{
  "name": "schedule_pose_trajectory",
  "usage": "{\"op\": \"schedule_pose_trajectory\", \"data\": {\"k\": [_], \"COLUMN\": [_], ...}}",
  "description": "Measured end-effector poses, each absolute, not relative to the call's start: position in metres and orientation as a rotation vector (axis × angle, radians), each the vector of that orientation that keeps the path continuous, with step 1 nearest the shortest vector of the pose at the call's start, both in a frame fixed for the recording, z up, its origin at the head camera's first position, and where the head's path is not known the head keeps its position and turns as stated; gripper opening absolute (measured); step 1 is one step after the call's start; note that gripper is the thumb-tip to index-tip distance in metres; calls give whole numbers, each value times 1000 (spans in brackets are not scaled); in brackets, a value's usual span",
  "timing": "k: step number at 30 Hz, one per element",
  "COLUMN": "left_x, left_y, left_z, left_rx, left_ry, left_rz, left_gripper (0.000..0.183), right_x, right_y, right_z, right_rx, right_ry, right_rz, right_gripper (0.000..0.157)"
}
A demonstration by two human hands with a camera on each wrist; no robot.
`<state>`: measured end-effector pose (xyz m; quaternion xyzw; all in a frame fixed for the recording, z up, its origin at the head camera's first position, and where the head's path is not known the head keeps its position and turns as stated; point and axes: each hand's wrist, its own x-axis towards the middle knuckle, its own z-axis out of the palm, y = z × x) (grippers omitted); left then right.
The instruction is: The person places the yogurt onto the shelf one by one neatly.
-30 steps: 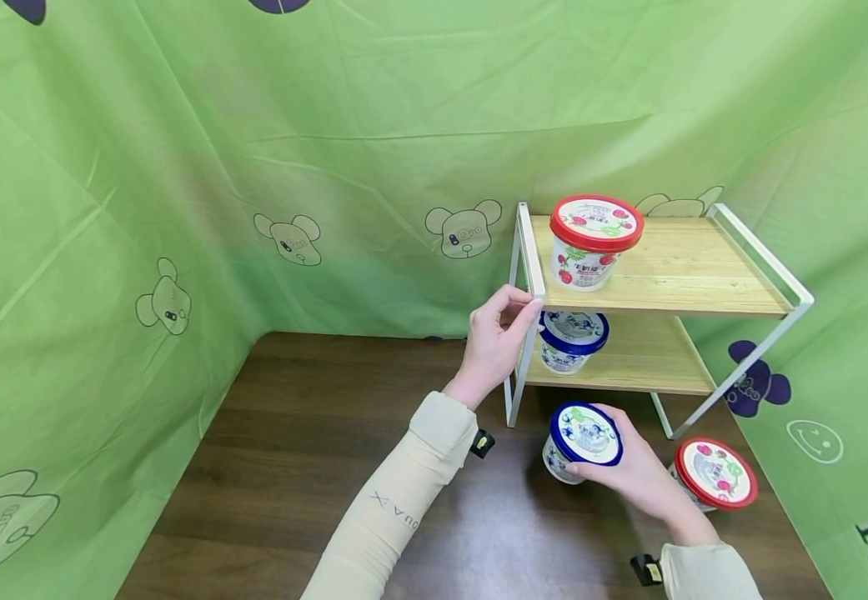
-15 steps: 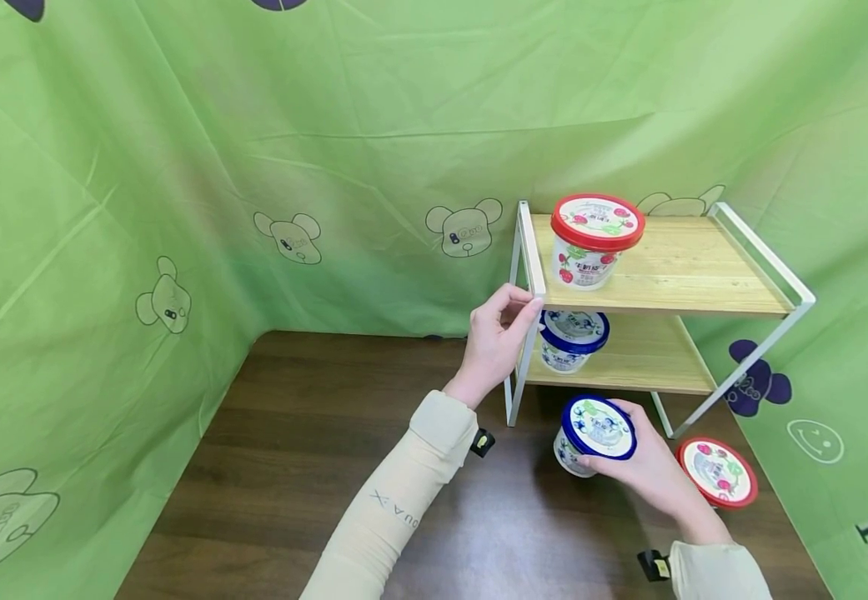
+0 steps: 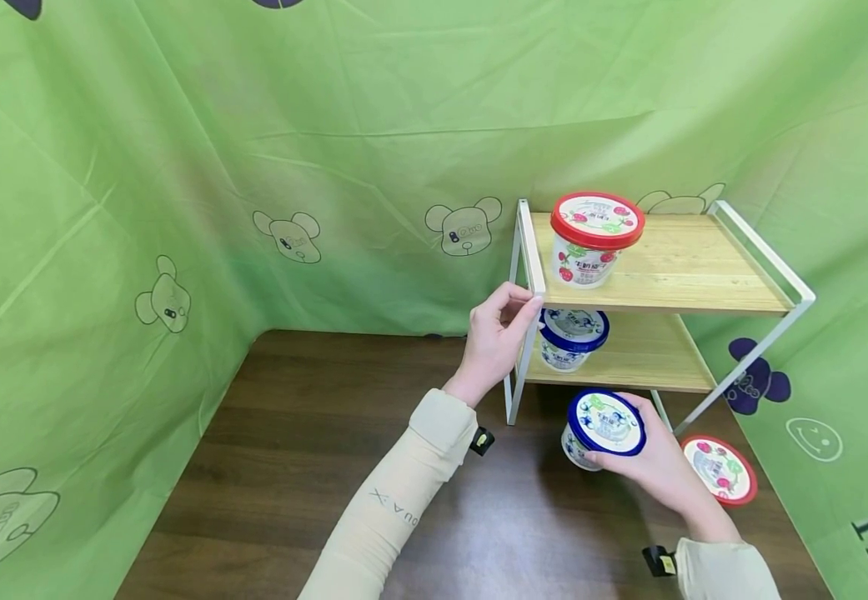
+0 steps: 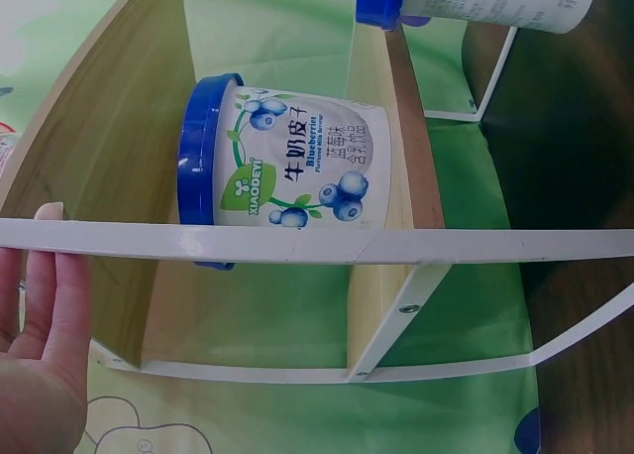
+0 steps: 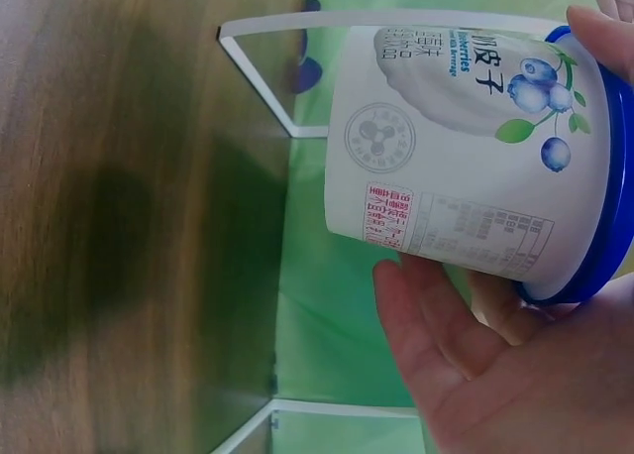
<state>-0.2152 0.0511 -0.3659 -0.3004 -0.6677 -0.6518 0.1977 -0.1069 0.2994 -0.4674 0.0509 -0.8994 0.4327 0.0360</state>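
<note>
My right hand (image 3: 662,467) grips a blue-lidded blueberry tub (image 3: 604,422) around its side, just below the lid. In the right wrist view this tub (image 5: 456,147) is held off the dark tabletop. My left hand (image 3: 494,337) pinches the white metal frame (image 3: 534,279) of a two-tier wooden shelf (image 3: 689,258) at its front left upper corner. Another blueberry tub (image 4: 297,162) stands on the lower tier, at the left end. A red-lidded strawberry tub (image 3: 587,250) stands at the left of the upper tier.
A second red-lidded tub (image 3: 720,469) sits on the brown table (image 3: 291,467) at the right, partly behind my right wrist. Green printed cloth (image 3: 373,167) hangs around the back and sides. Slanted white legs support the shelf's right side.
My right hand has carried the blueberry tub slightly right and up, toward the shelf's front. My left hand stays on the frame, and the other tubs have not moved.
</note>
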Motion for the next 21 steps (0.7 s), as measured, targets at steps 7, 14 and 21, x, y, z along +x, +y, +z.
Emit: {"op": "schedule_pose_trajectory", "data": {"k": [7,14,21], "left_x": [-202,-224,-208], "left_y": [47,53,49], "left_z": [-351,-377,-358], "left_rx": [-839,-820,-818], "left_ry": [-1867,-1875,-1880], "left_rz": [-1813,-1828,-1817], "left_gripper": [4,4,7], "right_x": [-106,-104,-104], "right_y": [301,305,310], "right_z": [-462,-458,-454], "right_rx": [157,137,138], "right_ry": [-2728,-2682,-2606], "right_rz": [1339,1340,1375], "right_gripper": [102,105,103]}}
